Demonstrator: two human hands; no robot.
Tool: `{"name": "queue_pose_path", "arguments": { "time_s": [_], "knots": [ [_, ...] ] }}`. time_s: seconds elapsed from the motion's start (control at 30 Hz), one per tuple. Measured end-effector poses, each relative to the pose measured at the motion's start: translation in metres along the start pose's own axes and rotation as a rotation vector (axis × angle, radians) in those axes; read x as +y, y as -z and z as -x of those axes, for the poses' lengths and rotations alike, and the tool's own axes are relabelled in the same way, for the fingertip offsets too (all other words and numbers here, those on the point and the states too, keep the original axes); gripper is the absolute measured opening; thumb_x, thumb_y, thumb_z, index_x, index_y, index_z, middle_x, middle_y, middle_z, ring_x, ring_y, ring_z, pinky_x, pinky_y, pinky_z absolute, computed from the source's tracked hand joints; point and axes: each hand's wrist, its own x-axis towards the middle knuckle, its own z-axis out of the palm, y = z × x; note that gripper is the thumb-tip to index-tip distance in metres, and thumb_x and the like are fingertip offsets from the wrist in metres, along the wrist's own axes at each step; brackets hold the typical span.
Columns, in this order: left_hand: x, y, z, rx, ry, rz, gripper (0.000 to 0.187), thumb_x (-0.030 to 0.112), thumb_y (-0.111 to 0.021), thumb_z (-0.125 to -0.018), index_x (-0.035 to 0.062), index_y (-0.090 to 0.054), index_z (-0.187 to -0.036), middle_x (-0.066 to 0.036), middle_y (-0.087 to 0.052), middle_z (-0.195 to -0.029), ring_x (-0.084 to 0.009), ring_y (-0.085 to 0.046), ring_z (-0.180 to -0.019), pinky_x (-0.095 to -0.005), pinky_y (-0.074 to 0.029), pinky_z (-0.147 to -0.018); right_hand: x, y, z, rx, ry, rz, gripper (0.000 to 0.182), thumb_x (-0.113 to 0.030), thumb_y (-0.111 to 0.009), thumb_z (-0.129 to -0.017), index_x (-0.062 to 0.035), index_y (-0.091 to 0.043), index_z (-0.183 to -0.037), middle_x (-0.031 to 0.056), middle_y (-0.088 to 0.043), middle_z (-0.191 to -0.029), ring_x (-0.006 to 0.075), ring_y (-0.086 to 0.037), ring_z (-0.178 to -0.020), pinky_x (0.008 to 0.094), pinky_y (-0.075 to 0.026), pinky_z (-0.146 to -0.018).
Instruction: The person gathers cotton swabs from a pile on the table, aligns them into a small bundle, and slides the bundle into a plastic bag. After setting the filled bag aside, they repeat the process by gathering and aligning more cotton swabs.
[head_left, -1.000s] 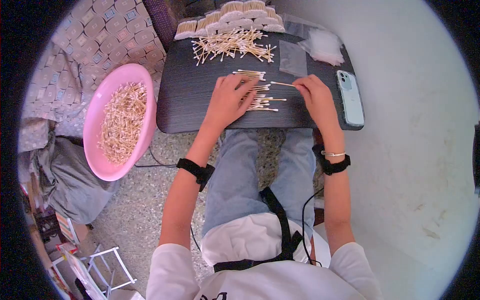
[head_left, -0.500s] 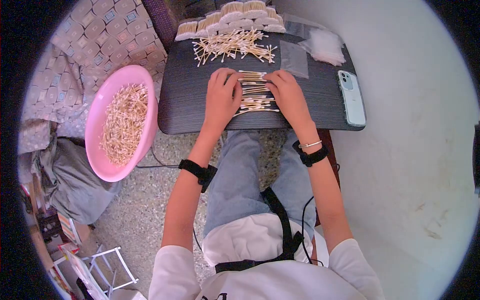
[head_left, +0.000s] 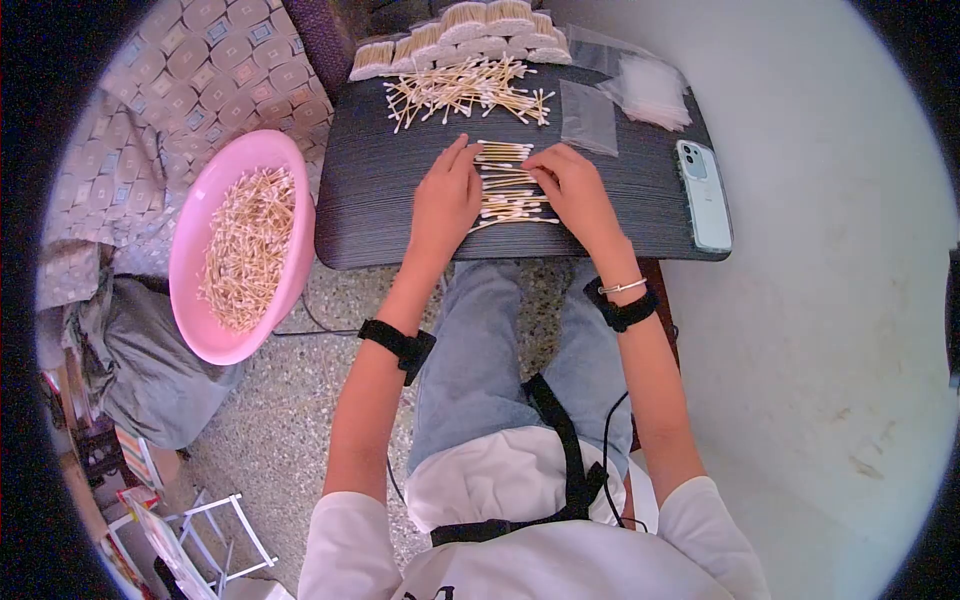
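Observation:
Cotton swabs [head_left: 512, 180] lie in a rough ladder of rows on the dark table, between my two hands. My left hand [head_left: 447, 195] rests along their left ends, fingers stretched forward and open. On the other side, my right hand [head_left: 572, 190] is bent inward, with its thumb and forefinger closed at the right tip of a swab in an upper row. The topmost swabs form a neat, parallel group, while the lower ones lie more crooked. Beyond my hands is a loose pile of cotton swabs [head_left: 465, 90].
Packed bundles of swabs [head_left: 487, 22] are stacked at the table's back edge. Clear plastic bags [head_left: 588, 118] and more bags [head_left: 650, 92] lie right of the pile. A phone [head_left: 704, 195] sits at the right edge. A pink basin [head_left: 185, 250] full of swabs stands left.
My left fingers have straightened and drawn slightly away from the top group of swabs. My right fingertips have shifted off that group's right end, slightly towards me.

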Motion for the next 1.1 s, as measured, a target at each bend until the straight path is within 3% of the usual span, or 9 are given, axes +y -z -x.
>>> {"name": "queue_pose_path", "arguments": {
  "time_s": [0.27, 0.37, 0.47, 0.57, 0.67, 0.87, 1.1],
  "knots": [
    [0.002, 0.003, -0.002, -0.008, -0.062, -0.004, 0.026, 0.003, -0.051, -0.089, 0.0013, -0.060, -0.113, -0.019, -0.060, -0.125, -0.0372, -0.061, -0.110, -0.0415, -0.050, -0.092, 0.002, 0.006, -0.008, -0.066, 0.040, 0.045, 0.011, -0.008, -0.060, -0.087, -0.0016, -0.068, -0.090, 0.0157, -0.062, -0.088, 0.0348, -0.061, -0.088, 0.0424, -0.049, -0.080],
    [0.001, 0.001, -0.002, 0.006, -0.087, -0.011, 0.026, 0.002, -0.052, -0.089, 0.0009, -0.060, -0.114, -0.018, -0.060, -0.125, -0.0368, -0.061, -0.109, -0.0413, -0.050, -0.092, 0.000, 0.006, -0.009, -0.073, 0.047, 0.068, 0.011, -0.004, -0.062, -0.087, 0.0012, -0.067, -0.095, 0.0129, -0.063, -0.089, 0.0308, -0.062, -0.085, 0.0371, -0.049, -0.077],
    [-0.001, 0.000, -0.002, 0.002, -0.082, 0.004, 0.026, 0.002, -0.052, -0.089, 0.0012, -0.060, -0.114, -0.019, -0.060, -0.125, -0.0366, -0.060, -0.110, -0.0412, -0.050, -0.092, 0.000, 0.000, -0.012, -0.041, 0.050, 0.014, 0.010, -0.008, -0.063, -0.085, -0.0013, -0.068, -0.090, 0.0150, -0.061, -0.088, 0.0344, -0.061, -0.088, 0.0417, -0.049, -0.080],
    [0.001, 0.000, -0.001, 0.004, -0.027, 0.041, 0.026, 0.002, -0.053, -0.089, 0.0016, -0.060, -0.113, -0.018, -0.058, -0.128, -0.0370, -0.060, -0.112, -0.0409, -0.049, -0.092, 0.000, 0.000, -0.012, -0.027, 0.094, 0.024, 0.011, -0.009, -0.066, -0.083, -0.0017, -0.068, -0.091, 0.0144, -0.061, -0.089, 0.0339, -0.060, -0.088, 0.0410, -0.050, -0.080],
    [0.002, 0.000, -0.001, 0.050, -0.029, 0.068, 0.026, 0.003, -0.054, -0.087, 0.0035, -0.061, -0.111, -0.015, -0.060, -0.119, -0.0333, -0.060, -0.106, -0.0442, -0.048, -0.090, -0.002, 0.002, -0.007, -0.022, 0.027, -0.023, 0.012, -0.010, -0.069, -0.081, -0.0025, -0.068, -0.090, 0.0138, -0.060, -0.090, 0.0336, -0.060, -0.089, 0.0414, -0.049, -0.080],
    [-0.001, 0.001, -0.001, 0.151, -0.023, -0.175, 0.016, 0.003, -0.059, -0.083, 0.0063, -0.063, -0.099, -0.009, -0.057, -0.093, -0.0287, -0.055, -0.090, -0.0435, -0.042, -0.081, -0.009, -0.004, -0.007, -0.102, -0.021, -0.012, 0.015, -0.012, -0.070, -0.079, -0.0045, -0.068, -0.092, 0.0132, -0.058, -0.090, 0.0328, -0.059, -0.092, 0.0422, -0.050, -0.080],
    [-0.005, 0.000, -0.003, 0.034, -0.098, -0.049, 0.015, 0.002, -0.058, -0.084, 0.0044, -0.063, -0.098, -0.011, -0.057, -0.096, -0.0299, -0.055, -0.091, -0.0431, -0.042, -0.082, -0.015, -0.015, -0.010, -0.063, -0.077, 0.121, 0.012, -0.015, -0.070, -0.080, -0.0073, -0.067, -0.088, 0.0105, -0.058, -0.091, 0.0304, -0.060, -0.093, 0.0420, -0.052, -0.078]
  ]
}}
